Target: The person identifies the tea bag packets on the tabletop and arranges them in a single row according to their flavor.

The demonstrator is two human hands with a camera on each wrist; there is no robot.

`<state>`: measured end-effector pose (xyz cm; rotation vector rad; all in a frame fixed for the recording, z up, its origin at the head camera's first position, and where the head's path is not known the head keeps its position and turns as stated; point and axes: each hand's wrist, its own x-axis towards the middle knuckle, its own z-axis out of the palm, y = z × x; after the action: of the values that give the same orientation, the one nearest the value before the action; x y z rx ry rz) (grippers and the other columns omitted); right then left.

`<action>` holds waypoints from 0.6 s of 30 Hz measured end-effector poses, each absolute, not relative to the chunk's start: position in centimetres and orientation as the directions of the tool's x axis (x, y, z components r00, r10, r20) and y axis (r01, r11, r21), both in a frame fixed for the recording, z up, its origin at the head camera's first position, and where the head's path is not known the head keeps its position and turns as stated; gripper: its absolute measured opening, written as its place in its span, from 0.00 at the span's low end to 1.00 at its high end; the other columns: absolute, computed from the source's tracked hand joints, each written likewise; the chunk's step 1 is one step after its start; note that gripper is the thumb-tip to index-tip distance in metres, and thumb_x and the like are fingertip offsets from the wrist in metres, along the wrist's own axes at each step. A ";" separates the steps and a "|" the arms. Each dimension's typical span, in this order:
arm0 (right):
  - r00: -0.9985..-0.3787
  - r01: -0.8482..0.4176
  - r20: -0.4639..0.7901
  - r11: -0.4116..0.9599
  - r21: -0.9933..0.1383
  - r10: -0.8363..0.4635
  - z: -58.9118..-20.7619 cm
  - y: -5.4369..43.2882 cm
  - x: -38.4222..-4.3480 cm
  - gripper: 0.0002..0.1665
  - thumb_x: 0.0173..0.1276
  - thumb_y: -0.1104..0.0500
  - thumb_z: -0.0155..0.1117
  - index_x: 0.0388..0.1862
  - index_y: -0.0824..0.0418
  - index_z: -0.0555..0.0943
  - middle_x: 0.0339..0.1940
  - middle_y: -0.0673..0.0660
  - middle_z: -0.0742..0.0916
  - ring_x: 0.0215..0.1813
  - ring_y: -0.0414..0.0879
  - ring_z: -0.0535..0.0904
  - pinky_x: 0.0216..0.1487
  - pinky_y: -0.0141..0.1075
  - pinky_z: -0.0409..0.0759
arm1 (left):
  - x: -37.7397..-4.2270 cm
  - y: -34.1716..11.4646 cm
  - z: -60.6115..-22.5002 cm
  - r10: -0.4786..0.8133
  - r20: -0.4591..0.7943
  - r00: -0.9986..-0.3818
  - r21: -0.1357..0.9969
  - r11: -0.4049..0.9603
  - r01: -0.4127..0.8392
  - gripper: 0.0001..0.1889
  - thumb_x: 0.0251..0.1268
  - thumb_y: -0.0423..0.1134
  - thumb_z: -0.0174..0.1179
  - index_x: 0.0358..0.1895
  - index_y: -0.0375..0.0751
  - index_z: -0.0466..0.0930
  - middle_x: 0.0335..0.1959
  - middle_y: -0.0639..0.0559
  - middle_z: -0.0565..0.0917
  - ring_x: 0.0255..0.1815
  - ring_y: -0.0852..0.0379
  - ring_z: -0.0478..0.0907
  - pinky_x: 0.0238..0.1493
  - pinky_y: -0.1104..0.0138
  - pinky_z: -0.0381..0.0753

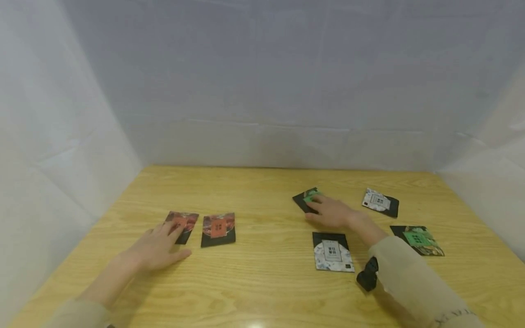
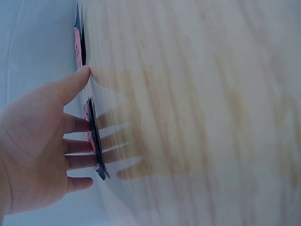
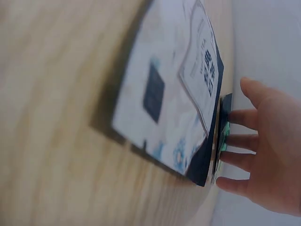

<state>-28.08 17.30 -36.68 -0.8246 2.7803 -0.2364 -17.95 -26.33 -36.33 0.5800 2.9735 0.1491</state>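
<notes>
My left hand (image 1: 157,248) reaches over a red-and-black flat packet (image 1: 189,219), its fingers extended and overlapping the packet's face. In the left wrist view those fingers (image 2: 79,147) meet the near side of this packet, with the thumb held apart. A second red-and-black packet (image 1: 218,230) lies just to the right. Farther right, my right hand (image 1: 332,212) has its fingertips on a green-and-black packet (image 1: 301,202), partly covering it. The right wrist view shows these fingers (image 3: 242,142) spread and straight against it. A white-and-black packet (image 1: 333,253) lies nearer, below the right hand.
Another white-and-black packet (image 1: 380,202) lies beyond the right forearm, and another green packet (image 1: 418,240) lies right of it. A black device (image 1: 368,274) is at the right wrist. White sheeting (image 1: 262,91) stands behind and beside the wooden table (image 1: 262,291).
</notes>
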 end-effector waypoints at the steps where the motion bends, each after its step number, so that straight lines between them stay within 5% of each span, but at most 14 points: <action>1: -0.810 -0.518 -0.182 0.825 -0.223 -0.558 -36.6 17.2 -27.9 0.36 0.74 0.42 0.42 0.71 0.64 0.59 0.71 0.69 0.59 0.69 0.66 0.55 0.63 0.61 0.57 | -18.0 -26.3 -36.4 0.380 -0.086 -0.921 0.116 0.922 0.369 0.43 0.63 0.63 0.48 0.65 0.25 0.60 0.64 0.25 0.59 0.63 0.26 0.56 0.57 0.34 0.56; 18: -0.704 -0.665 -0.189 0.729 -0.163 -0.685 -35.9 15.5 -25.6 0.33 0.73 0.41 0.44 0.69 0.57 0.65 0.70 0.60 0.65 0.70 0.61 0.57 0.63 0.62 0.55 | -17.9 -26.2 -36.2 0.381 -0.094 -0.920 0.109 0.922 0.371 0.43 0.63 0.63 0.48 0.65 0.25 0.60 0.64 0.25 0.59 0.63 0.26 0.56 0.57 0.35 0.56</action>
<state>-25.63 15.49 -35.89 -1.0699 2.6961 -0.1210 -17.86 -26.19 -36.19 0.5826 2.9681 0.1346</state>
